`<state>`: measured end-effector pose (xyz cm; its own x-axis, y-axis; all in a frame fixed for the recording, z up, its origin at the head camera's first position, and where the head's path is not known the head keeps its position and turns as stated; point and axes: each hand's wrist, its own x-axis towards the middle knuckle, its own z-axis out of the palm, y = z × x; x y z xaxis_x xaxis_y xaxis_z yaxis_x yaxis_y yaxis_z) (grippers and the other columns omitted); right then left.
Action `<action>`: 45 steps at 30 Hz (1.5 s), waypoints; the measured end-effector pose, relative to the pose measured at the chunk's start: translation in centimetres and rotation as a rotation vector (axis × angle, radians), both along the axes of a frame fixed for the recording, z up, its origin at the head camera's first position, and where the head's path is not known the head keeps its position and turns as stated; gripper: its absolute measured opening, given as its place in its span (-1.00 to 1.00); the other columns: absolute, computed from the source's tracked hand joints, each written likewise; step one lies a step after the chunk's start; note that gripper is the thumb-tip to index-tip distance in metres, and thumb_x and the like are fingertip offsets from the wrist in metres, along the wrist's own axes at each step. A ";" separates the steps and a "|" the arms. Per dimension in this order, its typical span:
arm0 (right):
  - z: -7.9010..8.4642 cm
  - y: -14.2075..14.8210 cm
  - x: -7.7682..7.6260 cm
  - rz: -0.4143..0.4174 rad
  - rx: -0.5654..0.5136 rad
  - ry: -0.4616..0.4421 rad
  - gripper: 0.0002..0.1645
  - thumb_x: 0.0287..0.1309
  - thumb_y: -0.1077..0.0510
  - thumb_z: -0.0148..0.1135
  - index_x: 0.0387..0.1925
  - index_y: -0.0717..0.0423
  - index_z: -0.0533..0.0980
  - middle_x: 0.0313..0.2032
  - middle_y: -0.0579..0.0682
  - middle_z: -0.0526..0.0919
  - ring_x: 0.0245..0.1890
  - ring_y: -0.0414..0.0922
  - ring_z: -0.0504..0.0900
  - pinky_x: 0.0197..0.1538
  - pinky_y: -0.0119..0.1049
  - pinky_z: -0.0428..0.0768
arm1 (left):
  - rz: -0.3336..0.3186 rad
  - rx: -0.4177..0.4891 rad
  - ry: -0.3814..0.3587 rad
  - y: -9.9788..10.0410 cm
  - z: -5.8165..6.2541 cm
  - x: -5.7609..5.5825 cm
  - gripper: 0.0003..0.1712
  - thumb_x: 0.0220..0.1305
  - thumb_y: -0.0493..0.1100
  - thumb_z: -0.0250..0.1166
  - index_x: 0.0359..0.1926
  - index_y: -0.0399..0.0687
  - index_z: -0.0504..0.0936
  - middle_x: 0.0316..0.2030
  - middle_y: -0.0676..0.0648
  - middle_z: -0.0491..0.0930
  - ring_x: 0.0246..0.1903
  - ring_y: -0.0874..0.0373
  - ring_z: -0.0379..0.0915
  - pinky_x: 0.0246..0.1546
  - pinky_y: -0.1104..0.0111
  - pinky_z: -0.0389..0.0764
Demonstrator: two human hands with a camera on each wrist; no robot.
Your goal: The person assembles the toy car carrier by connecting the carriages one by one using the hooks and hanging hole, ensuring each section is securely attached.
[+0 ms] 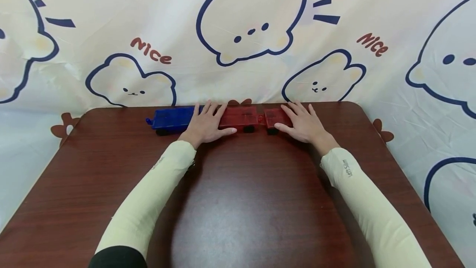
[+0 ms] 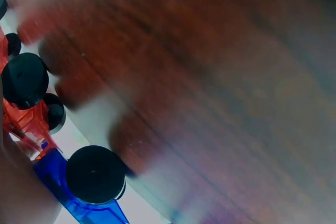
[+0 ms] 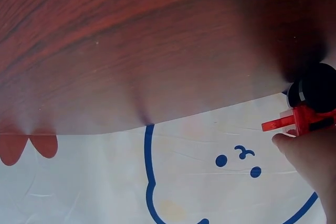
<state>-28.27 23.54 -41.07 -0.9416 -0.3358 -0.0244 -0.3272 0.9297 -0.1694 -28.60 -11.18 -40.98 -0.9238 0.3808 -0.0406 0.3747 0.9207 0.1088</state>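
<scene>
Along the far edge of the table stands a row of translucent plastic toy train cars on black wheels. A blue car [image 1: 171, 119] is on the left, a red car [image 1: 243, 116] in the middle, and another red car [image 1: 273, 118] on the right, joined to the middle one by a small coupling. My left hand [image 1: 206, 125] rests across the join of blue and red, fingers spread and straight, thumb pointing right. Over the right red car lies my right hand [image 1: 303, 124], fingers extended. The right wrist view shows a red hook [image 3: 278, 124] beside a fingertip and a black wheel [image 3: 317, 87].
The dark brown wooden table [image 1: 253, 202] ends right behind the cars. A cream cloth [image 1: 238, 77] with blue-outlined cartoon figures hangs behind it and along both sides.
</scene>
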 end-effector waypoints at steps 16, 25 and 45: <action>-0.2 -0.1 0.0 0.000 0.054 0.004 0.10 0.28 -0.59 -0.20 0.62 -0.06 0.00 0.58 0.14 -0.02 0.58 0.15 -0.20 0.50 0.26 -0.24 | -0.003 -0.035 0.012 -0.1 -0.3 -0.1 0.15 0.26 0.67 -0.19 0.63 0.10 -0.06 0.55 -0.18 0.04 0.55 -0.15 -0.18 0.45 -0.25 -0.26; 0.0 -0.2 0.2 -0.009 0.044 -0.007 0.12 0.28 -0.59 -0.18 0.62 -0.05 -0.01 0.58 0.15 -0.03 0.58 0.16 -0.21 0.50 0.27 -0.26 | -0.001 -0.044 0.013 -0.2 -0.4 -0.2 0.15 0.27 0.67 -0.26 0.63 0.08 -0.07 0.56 -0.19 0.03 0.56 -0.13 -0.20 0.45 -0.25 -0.27; 0.0 0.2 0.1 -0.038 0.038 -0.010 0.15 0.27 -0.63 -0.25 0.61 -0.01 -0.01 0.57 0.19 -0.01 0.57 0.18 -0.17 0.48 0.31 -0.23 | 0.005 -0.021 -0.003 -0.6 -0.2 0.0 0.12 0.29 0.65 -0.21 0.64 0.11 -0.11 0.56 -0.18 0.02 0.57 -0.11 -0.25 0.46 -0.22 -0.34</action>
